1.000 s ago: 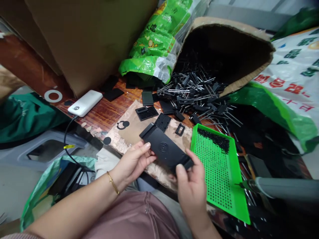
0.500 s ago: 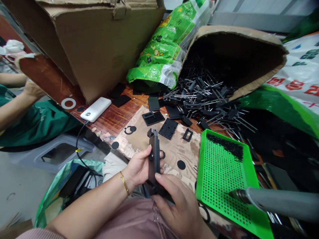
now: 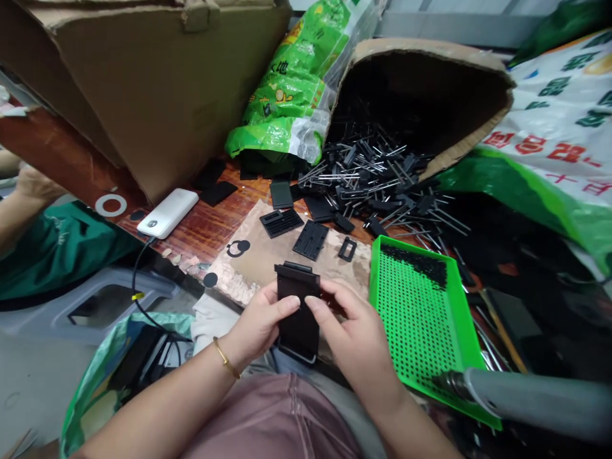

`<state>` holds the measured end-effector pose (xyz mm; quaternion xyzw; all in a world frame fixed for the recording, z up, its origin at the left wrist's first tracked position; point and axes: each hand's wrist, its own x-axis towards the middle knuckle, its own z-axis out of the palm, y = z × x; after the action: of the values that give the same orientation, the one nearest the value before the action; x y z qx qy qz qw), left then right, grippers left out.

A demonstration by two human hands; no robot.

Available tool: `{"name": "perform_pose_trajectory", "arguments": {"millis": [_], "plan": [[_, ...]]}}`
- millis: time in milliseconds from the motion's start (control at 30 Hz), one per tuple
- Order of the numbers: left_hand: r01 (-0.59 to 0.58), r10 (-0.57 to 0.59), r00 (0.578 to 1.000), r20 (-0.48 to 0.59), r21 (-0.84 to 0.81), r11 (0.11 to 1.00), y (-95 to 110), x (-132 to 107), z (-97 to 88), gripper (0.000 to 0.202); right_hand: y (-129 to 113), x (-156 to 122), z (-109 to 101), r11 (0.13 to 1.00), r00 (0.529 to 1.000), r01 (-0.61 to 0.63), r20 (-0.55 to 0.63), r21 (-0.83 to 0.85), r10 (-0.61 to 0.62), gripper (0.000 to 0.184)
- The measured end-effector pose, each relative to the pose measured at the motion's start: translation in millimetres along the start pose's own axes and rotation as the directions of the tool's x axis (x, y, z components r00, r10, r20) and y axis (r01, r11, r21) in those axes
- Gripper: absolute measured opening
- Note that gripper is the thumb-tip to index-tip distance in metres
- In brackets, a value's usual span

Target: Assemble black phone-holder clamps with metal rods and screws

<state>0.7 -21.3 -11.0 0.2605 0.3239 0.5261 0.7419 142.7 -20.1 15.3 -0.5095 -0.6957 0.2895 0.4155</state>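
Note:
Between my two hands is a flat black plastic holder point(image 3: 297, 319), possibly a phone stand, with a ledge across its top and a thin metal loop at its lower end. My left hand point(image 3: 265, 319) grips its left edge, thumb on the broad face. On the opposite edge my right hand point(image 3: 351, 325) is closed, thumb also pressed to the face; the fingers behind are partly hidden. Just beyond lie a ribbed black plate point(image 3: 310, 240), another ribbed plate point(image 3: 281, 223) and a small black frame point(image 3: 347, 249) on a brown sheet point(image 3: 253, 271).
A green perforated tray point(image 3: 411, 331) with small black pieces sits at right, a grey electric screwdriver point(image 3: 526, 398) over it. Behind, metal-rod parts point(image 3: 373, 172) spill from a cardboard box point(image 3: 430, 48). A white power bank point(image 3: 168, 213) lies left; another person's hand point(image 3: 38, 185) is at far left.
The black holder has turned from edge-on to showing its broad face. My right hand has moved up from its lower end to the right edge. The view has shifted slightly.

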Motion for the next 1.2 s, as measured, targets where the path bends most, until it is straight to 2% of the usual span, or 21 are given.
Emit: {"name": "perform_pose_trajectory", "arguments": {"millis": [100, 167, 200, 267, 333, 400, 433, 500, 567, 633, 833, 900, 967, 1067, 1133, 1200], "plan": [[0.01, -0.01, 1.0, 0.006, 0.06, 0.998, -3.5, -0.9, -2.0, 0.034, 1.5, 3.7, 0.9, 0.999, 0.999, -0.037, -0.012, 0.011, 0.037, 0.015], [-0.049, 0.053, 0.999, -0.012, 0.2, 0.979, -2.0, -1.3, -6.4, 0.036, 0.4, 4.9, -2.1, 0.999, 0.999, 0.027, -0.033, -0.043, -0.028, 0.013], [-0.116, 0.131, 0.991, -0.029, 0.305, 0.945, 0.5, -1.6, -9.2, 0.039, -0.7, 5.4, -4.5, 0.991, 0.994, 0.096, -0.036, -0.097, -0.099, 0.013], [-0.284, 0.346, 0.938, -0.01, 0.548, 0.787, 8.2, -2.4, -14.9, 0.051, -3.4, 6.0, -9.7, 0.935, 0.965, 0.255, -0.002, -0.247, -0.264, 0.015], [-0.422, 0.501, 0.855, 0.136, 0.743, 0.519, 17.5, -3.0, -19.0, 0.056, -5.2, 5.5, -12.9, 0.854, 0.928, 0.366, 0.082, -0.369, -0.363, 0.018], [-0.51, 0.507, 0.796, 0.33, 0.818, 0.267, 24.7, -3.1, -20.9, 0.044, -5.0, 3.7, -12.4, 0.819, 0.914, 0.405, 0.146, -0.406, -0.379, 0.018], [-0.539, 0.484, 0.777, 0.402, 0.823, 0.182, 26.5, -2.9, -21.3, 0.037, -4.2, 2.4, -10.8, 0.824, 0.915, 0.403, 0.152, -0.398, -0.374, 0.017], [-0.587, 0.469, 0.741, 0.48, 0.803, 0.104, 26.5, -2.2, -22.2, 0.029, -1.5, -0.7, -6.4, 0.85, 0.926, 0.376, 0.119, -0.369, -0.358, 0.014], [-0.615, 0.511, 0.706, 0.49, 0.782, 0.101, 23.1, -1.7, -24.1, 0.026, 1.5, -3.7, -1.9, 0.868, 0.937, 0.345, 0.079, -0.357, -0.341, 0.012], [-0.623, 0.541, 0.694, 0.476, 0.773, 0.119, 19.3, -1.6, -27.6, 0.023, 3.8, -5.6, 1.4, 0.869, 0.937, 0.344, 0.068, -0.356, -0.343, 0.012], [-0.6, 0.512, 0.727, 0.459, 0.786, 0.148, 13.6, -3.7, -38.3, 0.021, 6.2, -6.4, 9.2, 0.856, 0.918, 0.393, 0.1, -0.336, -0.383, 0.012], [-0.566, 0.52, 0.759, 0.393, 0.793, 0.227, 10.5, -5.4, -39.0, 0.018, 5.2, -6.4, 11.2, 0.84, 0.915, 0.4, 0.103, -0.367, -0.391, 0.013], [-0.49, 0.51, 0.812, 0.283, 0.806, 0.332, 6.7, -7.2, -38.1, 0.013, 3.1, -6.2, 11.9, 0.819, 0.913, 0.403, 0.119, -0.408, -0.39, 0.014], [-0.356, 0.441, 0.888, 0.13, 0.802, 0.479, 3.3, -9.8, -35.7, 0.011, -0.2, -5.0, 10.7, 0.801, 0.924, 0.382, 0.164, -0.46, -0.345, 0.015], [-0.301, 0.369, 0.925, 0.091, 0.768, 0.565, 4.3, -11.5, -35.1, 0.012, -1.1, -4.0, 9.5, 0.805, 0.931, 0.365, 0.188, -0.468, -0.313, 0.017], [-0.275, 0.288, 0.951, 0.111, 0.729, 0.627, 8.0, -13.5, -36.3, 0.016, -0.6, -3.3, 8.8, 0.817, 0.935, 0.353, 0.203, -0.456, -0.291, 0.018]]}}
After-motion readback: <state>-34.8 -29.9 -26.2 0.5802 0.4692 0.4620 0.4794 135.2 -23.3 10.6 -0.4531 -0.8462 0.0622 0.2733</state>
